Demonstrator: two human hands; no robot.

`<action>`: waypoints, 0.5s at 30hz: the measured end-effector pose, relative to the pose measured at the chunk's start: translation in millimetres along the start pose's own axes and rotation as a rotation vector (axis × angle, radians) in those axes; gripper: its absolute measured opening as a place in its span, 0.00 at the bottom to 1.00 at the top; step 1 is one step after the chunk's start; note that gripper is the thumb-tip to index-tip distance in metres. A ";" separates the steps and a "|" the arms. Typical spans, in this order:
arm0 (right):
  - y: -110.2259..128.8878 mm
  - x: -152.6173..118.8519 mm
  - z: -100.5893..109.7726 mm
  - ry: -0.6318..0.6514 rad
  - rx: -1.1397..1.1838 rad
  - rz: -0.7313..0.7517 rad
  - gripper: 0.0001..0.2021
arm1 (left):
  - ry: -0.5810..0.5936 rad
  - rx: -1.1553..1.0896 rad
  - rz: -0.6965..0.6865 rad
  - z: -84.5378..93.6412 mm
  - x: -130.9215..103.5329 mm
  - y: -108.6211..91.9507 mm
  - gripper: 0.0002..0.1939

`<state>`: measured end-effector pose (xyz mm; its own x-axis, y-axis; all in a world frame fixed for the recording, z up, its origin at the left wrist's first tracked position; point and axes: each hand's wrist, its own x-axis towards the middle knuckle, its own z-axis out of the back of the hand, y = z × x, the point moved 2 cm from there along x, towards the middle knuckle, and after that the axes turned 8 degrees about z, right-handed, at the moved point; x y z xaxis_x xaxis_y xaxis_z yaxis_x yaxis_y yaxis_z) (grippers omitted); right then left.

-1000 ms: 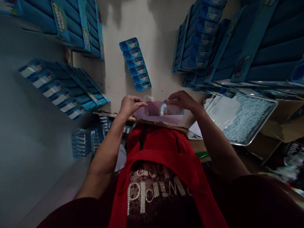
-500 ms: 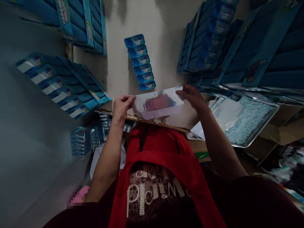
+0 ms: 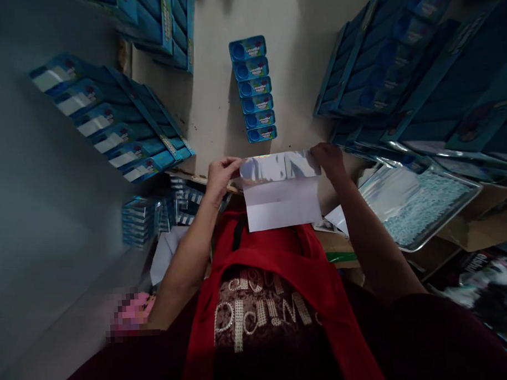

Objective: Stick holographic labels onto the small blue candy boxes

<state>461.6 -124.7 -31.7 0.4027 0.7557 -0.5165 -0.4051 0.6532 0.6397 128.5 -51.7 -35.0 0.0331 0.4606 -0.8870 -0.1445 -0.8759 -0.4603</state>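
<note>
I hold a flat shiny foil sheet [image 3: 280,190] stretched out in front of my chest, over the near edge of the table [image 3: 217,102]. Its upper strip is silver and reflective; the lower part hangs down white. My left hand [image 3: 220,174] pinches its left top corner and my right hand [image 3: 329,158] pinches its right top corner. Just beyond the sheet, a row of several small blue boxes [image 3: 253,89] lies on the table.
Stacks of blue cartons stand at the left [image 3: 110,123], back left [image 3: 164,21] and right [image 3: 403,68]. A metal tray [image 3: 428,206] with pale blue pellets and foil sheets sits at my right. Smaller wrapped blue packs [image 3: 140,221] lie low on the left.
The foil piece has been raised and unfolded: a second ago it was a small folded strip between my hands, now it hangs open with my hands farther apart.
</note>
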 end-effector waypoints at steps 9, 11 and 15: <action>62.8 -45.7 -65.5 0.063 -0.363 0.413 0.15 | -0.102 0.094 -0.049 -14.7 15.1 21.3 0.14; 76.2 -50.9 -106.2 0.179 -0.350 0.533 0.18 | -0.088 0.103 -0.072 -12.8 13.6 23.3 0.13; 79.5 -56.2 -157.8 0.282 -0.418 0.636 0.22 | -0.092 0.107 -0.100 -9.6 9.2 27.1 0.12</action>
<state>277.2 -107.6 -41.6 -0.2076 0.9357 -0.2852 -0.7823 0.0162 0.6227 134.4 -72.6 -56.0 -0.0378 0.5604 -0.8274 -0.2501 -0.8069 -0.5351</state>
